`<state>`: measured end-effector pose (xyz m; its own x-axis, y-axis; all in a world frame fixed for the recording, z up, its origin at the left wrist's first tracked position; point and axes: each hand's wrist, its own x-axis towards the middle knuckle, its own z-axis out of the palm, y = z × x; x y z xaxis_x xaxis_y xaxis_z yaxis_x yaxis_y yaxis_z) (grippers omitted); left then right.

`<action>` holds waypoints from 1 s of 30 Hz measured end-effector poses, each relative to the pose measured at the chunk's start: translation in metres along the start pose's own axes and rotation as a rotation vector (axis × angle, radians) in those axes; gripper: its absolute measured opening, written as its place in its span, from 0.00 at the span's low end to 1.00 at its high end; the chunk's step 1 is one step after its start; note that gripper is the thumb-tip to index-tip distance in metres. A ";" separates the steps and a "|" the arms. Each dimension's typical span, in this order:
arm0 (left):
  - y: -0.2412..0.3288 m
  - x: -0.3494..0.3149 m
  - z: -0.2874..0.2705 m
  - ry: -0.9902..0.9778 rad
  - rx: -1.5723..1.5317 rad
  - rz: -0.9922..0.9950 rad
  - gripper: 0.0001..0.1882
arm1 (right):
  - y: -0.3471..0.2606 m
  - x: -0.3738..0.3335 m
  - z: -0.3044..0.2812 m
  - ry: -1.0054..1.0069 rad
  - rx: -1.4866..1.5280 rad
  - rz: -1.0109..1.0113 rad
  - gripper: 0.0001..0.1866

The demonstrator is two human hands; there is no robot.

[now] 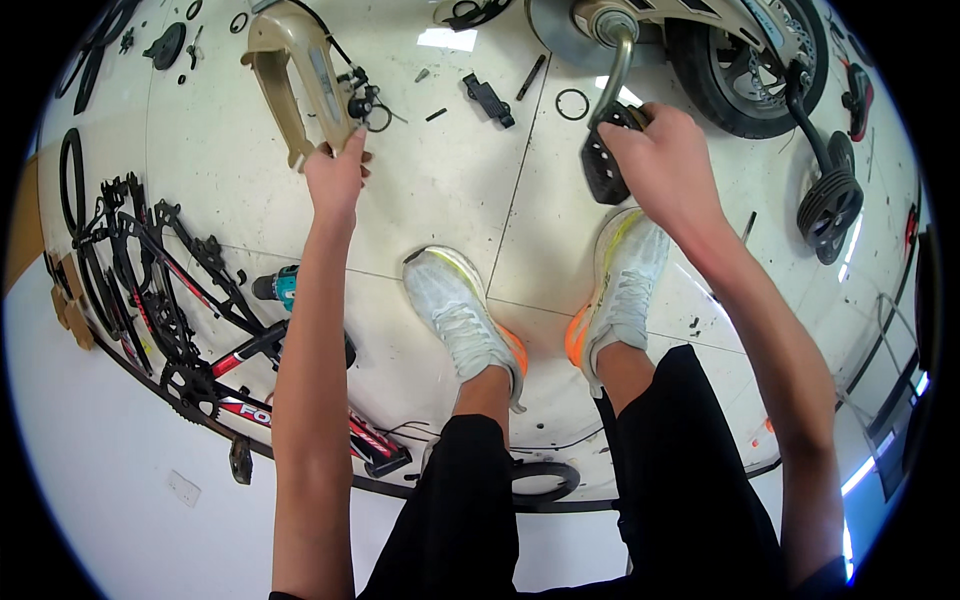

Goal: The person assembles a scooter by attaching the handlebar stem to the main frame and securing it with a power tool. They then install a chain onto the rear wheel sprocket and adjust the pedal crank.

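Note:
My left hand [338, 180] is closed around the lower end of one leg of a tan fork [318, 75]. A small black brake caliper [362, 100] with a cable sits on that leg, just above my fingers. My right hand [665, 165] grips the edge of a black pedal [603, 170], its fingertips partly hidden behind it. The pedal hangs from a silver crank arm [617, 75] on a tan bike [690, 12], which lies at the top right with its black-tyred wheel [735, 110].
Loose on the tiled floor lie a black rectangular part [488, 101], a black ring [572, 104] and several small pieces. A black and red bicycle frame [240, 350] lies at the left beside a teal power drill [285, 288]. Another pedal [830, 207] stands out at the right.

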<state>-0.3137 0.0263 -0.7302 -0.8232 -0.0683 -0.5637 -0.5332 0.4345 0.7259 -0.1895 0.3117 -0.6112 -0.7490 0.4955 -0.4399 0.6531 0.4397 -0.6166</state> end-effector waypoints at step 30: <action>-0.016 -0.076 0.054 0.061 -0.464 -0.246 0.18 | 0.028 -0.021 0.046 -0.034 0.639 0.336 0.16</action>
<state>-0.2319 0.0734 -0.7200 -0.6651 -0.1767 -0.7256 -0.7311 -0.0438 0.6808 -0.1605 0.2789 -0.6488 -0.5291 0.4988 -0.6865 0.6635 -0.2611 -0.7011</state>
